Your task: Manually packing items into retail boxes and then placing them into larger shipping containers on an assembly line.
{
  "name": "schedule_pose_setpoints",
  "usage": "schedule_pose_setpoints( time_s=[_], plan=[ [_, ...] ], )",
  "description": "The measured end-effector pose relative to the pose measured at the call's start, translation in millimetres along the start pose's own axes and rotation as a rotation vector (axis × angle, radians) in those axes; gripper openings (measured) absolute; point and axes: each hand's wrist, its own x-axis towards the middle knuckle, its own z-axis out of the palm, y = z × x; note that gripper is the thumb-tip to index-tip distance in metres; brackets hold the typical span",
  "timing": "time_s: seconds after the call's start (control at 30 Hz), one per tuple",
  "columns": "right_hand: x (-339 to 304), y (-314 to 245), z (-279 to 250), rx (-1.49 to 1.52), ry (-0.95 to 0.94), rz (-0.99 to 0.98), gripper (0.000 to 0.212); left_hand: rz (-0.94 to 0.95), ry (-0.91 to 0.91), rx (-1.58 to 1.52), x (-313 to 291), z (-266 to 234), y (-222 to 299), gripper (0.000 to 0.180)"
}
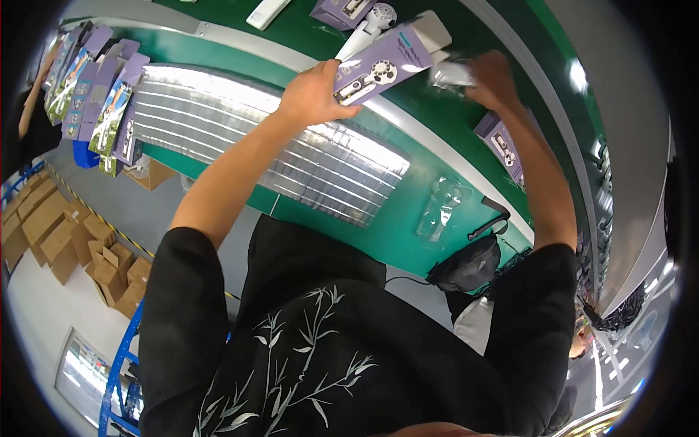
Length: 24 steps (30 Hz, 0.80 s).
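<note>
My left hand is wrapped round the lower left end of a purple carton with a device pictured on it. The carton is tilted, and a pale flap stands out at its upper right end. Just right of that end, my right hand is smeared by motion, its fingers closed at a shiny whitish piece too blurred to name. Behind the carton lies a white device with a round, holed head, partly hidden. Another purple carton rests beside my right forearm.
Silver ribbed panels lie along the green bench. A clear plastic tray and a black bag are nearer me. Several purple cartons stand at left; a white box is at the back. Brown cardboard boxes are lower left.
</note>
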Motion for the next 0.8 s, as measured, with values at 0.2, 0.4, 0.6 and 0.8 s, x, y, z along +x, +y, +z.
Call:
schedule_pose_setpoints(
  time_s=[0.2, 0.4, 0.6, 0.8],
  plan=[
    [-64, 31, 4, 0.259, 0.36, 0.279, 0.044, 0.237, -0.181, 0.269, 59, -36, 54, 0.083],
    [-60, 88, 97, 0.157, 0.306, 0.28, 0.037, 0.743, 0.058, 0.061, 170, -11, 102, 0.104],
    [-108, 45, 85, 0.599, 0.711, 0.689, 0.028, -0.47, 0.195, 0.192, 174, 4, 28, 0.094],
    [-249, -185, 71, 0.933, -0.09, 0.713, 0.042, -0.257, 0.11, -0.009, 131, -7, -31, 0.095]
  ],
)
